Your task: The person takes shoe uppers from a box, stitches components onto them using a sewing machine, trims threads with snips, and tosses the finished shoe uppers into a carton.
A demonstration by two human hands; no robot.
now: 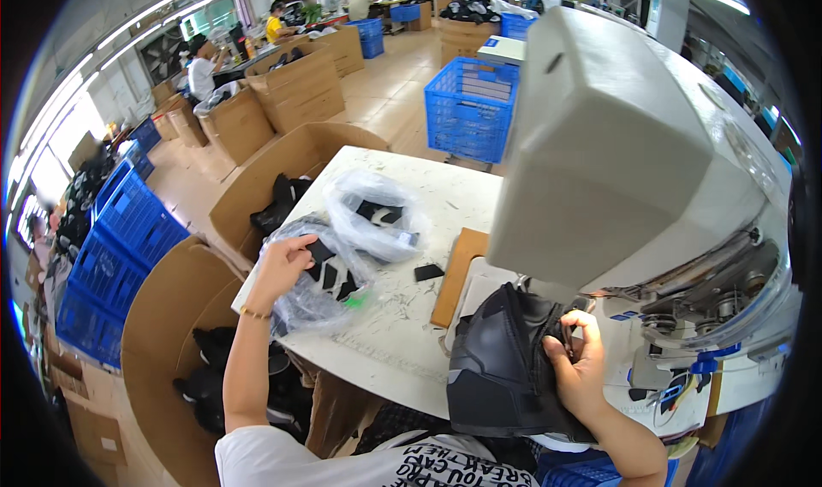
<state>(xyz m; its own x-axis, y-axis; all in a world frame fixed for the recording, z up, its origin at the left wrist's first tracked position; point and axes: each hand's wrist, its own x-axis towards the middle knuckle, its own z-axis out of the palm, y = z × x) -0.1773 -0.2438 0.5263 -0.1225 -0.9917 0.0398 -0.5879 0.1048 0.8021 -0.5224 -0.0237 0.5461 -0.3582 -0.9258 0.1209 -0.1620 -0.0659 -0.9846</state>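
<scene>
My right hand (578, 363) grips the edge of a black shoe upper (501, 367) that lies on the bed of a large off-white sewing machine (616, 144). My left hand (281, 268) reaches to the left and rests on a clear plastic bag (321, 303) holding black and white pieces, fingers curled on its top edge. A second clear bag (377, 213) with similar pieces lies just behind it on the white table (402, 341). A small black piece (429, 272) lies loose between the bags and the machine.
A brown board (458, 273) leans by the machine base. Open cardboard boxes (171, 316) with black parts stand left of the table. Blue crates (469, 106) are behind and at far left. Other people work at benches in the far background.
</scene>
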